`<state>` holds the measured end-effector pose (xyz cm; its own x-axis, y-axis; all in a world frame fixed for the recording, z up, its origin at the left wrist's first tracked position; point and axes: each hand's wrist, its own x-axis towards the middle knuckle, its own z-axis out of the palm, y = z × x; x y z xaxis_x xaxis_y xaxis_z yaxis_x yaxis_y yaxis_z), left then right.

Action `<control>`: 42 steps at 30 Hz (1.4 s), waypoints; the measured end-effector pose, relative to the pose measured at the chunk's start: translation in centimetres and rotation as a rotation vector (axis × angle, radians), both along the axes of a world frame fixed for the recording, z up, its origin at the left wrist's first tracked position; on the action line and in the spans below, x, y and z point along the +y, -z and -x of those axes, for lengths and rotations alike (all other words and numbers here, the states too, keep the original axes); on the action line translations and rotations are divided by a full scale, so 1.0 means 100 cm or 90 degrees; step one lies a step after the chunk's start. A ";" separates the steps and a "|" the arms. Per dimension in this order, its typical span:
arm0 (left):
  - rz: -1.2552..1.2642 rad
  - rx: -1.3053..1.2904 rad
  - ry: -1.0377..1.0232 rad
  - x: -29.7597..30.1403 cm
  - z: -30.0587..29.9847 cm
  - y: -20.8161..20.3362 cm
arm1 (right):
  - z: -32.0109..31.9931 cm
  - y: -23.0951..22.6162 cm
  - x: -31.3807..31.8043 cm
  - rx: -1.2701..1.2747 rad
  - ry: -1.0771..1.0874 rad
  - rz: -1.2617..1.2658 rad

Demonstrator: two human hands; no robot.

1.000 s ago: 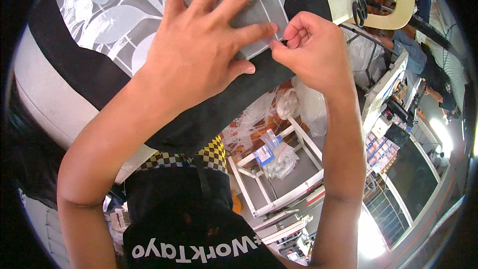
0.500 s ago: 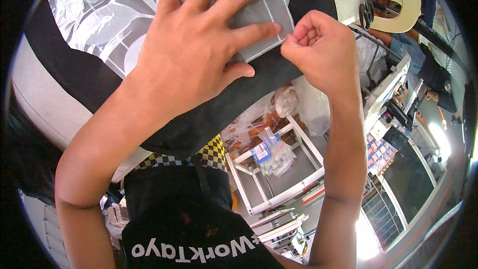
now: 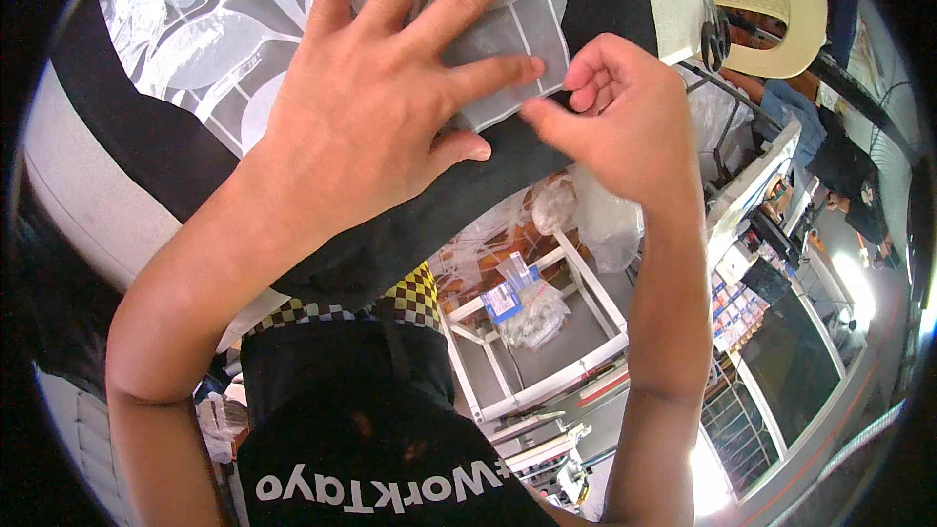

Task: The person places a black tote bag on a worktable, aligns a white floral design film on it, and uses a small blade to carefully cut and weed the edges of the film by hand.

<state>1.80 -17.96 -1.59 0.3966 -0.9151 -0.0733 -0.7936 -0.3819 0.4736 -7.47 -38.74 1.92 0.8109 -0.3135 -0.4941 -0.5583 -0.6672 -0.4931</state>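
A glossy clear sheet with whitish leaf-like shapes and thin lines [image 3: 220,54] lies on a black cloth [image 3: 390,249]. My left hand [image 3: 376,102] presses flat on the sheet, fingers spread, thumb over the cloth just past the sheet's lower edge. Close by the sheet's right corner hovers my right hand [image 3: 630,127]. Its fingers are curled, and the thumb, slightly blurred, stands apart from them with a gap between. Nothing shows in that gap except cloth and the sheet's corner. Whether a fingertip touches the corner, I cannot tell.
Under the cloth is a pale work surface [image 3: 83,171]. Black-handled scissors [image 3: 715,44] lie at its right edge, beside a cream plastic chair [image 3: 795,15]. Below stands a white metal frame [image 3: 576,366] with a clear plastic packet [image 3: 535,317]. Another person [image 3: 844,161] is at far right.
My right thumb has swung away from the curled fingers, down and left, opening a gap. The right hand has shifted slightly down; my left hand stays nearly in place.
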 end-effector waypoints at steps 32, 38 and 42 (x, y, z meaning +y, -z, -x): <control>0.145 -0.007 -0.088 0.005 0.007 0.008 | -0.005 -0.004 -0.004 0.024 0.019 0.042; 0.137 -0.006 -0.075 0.006 0.006 0.010 | 0.005 0.004 -0.016 -0.100 0.111 -0.046; 0.135 -0.008 -0.062 0.011 0.006 0.019 | 0.001 0.010 -0.015 -0.060 0.141 -0.059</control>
<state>1.18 -16.90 -3.46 0.4837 -0.8666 0.1225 -0.7639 -0.3497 0.5424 -7.61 -40.24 0.95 0.7717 -0.4456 -0.4539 -0.6341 -0.4835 -0.6035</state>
